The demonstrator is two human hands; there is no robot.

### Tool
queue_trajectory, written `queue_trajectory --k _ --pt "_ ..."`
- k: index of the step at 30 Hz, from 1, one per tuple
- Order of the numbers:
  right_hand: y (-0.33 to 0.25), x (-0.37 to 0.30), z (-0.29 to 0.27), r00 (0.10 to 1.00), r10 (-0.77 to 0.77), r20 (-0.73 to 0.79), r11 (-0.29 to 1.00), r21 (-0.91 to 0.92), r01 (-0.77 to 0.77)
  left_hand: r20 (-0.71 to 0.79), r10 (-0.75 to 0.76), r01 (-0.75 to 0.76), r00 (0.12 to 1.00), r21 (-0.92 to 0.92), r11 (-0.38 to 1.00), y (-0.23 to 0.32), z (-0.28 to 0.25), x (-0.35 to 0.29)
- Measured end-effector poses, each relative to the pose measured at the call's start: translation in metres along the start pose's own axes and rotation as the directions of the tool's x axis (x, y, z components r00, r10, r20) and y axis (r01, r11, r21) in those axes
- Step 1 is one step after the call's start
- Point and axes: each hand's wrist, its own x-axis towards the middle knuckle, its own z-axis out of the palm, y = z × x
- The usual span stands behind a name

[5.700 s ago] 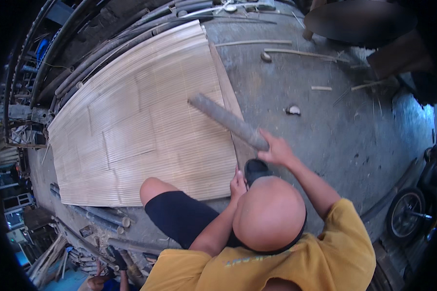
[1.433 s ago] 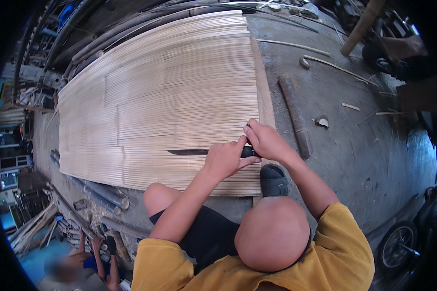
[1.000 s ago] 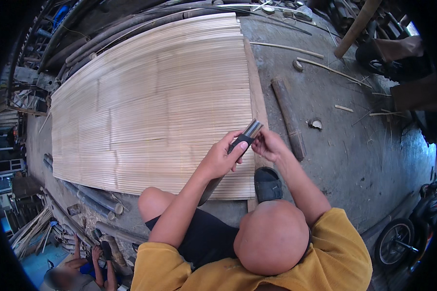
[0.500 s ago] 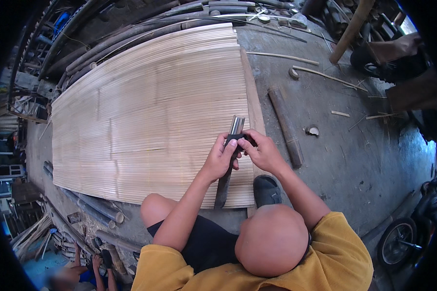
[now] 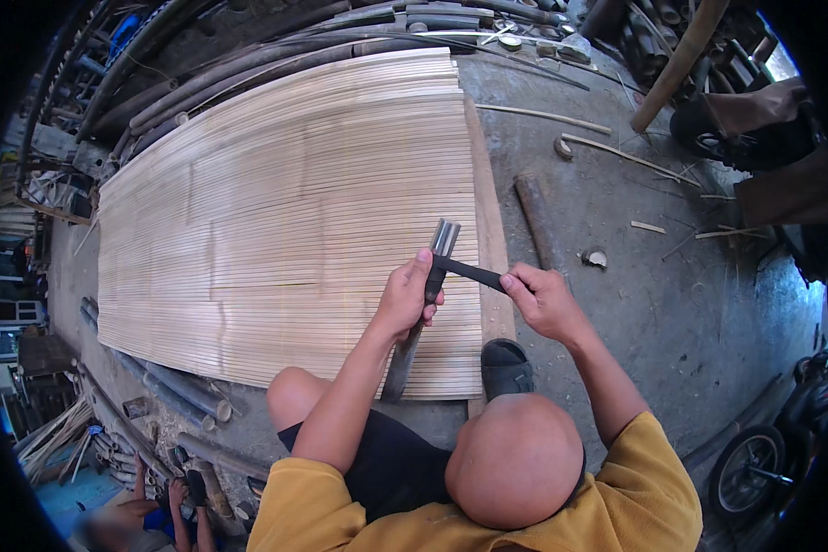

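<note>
My left hand (image 5: 405, 293) is closed around a long tool over the near right end of a mat of pale bamboo slats (image 5: 276, 212). Shiny metal tubes (image 5: 445, 237) form the tool's upper end, and a dark flat blade-like piece (image 5: 396, 370) points down toward my knees. Around the tool's middle runs a black strip (image 5: 469, 270), which looks like rubber. It stretches taut to my right hand (image 5: 545, 299), whose closed fingers pinch its free end beyond the mat's right edge. My left fingers hide part of the wrapped section.
A wooden board (image 5: 493, 221) borders the mat's right edge, near my dark sandal (image 5: 506, 366). On the concrete floor lie a dark bamboo piece (image 5: 537, 221) and thin strips. Bamboo poles (image 5: 248, 87) line the far side. A motorcycle wheel (image 5: 750, 463) stands at right; another person (image 5: 156, 520) sits lower left.
My right hand has moved right, away from the tool, drawing the black strip out straight. My left hand has shifted slightly left, and the tool's lower end has swung left.
</note>
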Motion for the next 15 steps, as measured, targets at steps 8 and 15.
queue_trajectory --k 8,15 --pt "0.078 -0.001 -0.003 0.988 -0.149 -0.026 0.978 -0.150 0.144 0.192 -0.010 0.004 0.981 0.033 0.999 0.017 0.019 -0.024" --pt "0.122 0.051 0.016 0.732 -0.678 0.074 0.637 -0.438 0.634 0.549 -0.176 -0.004 0.817 0.311 0.950 0.012 0.041 -0.036"
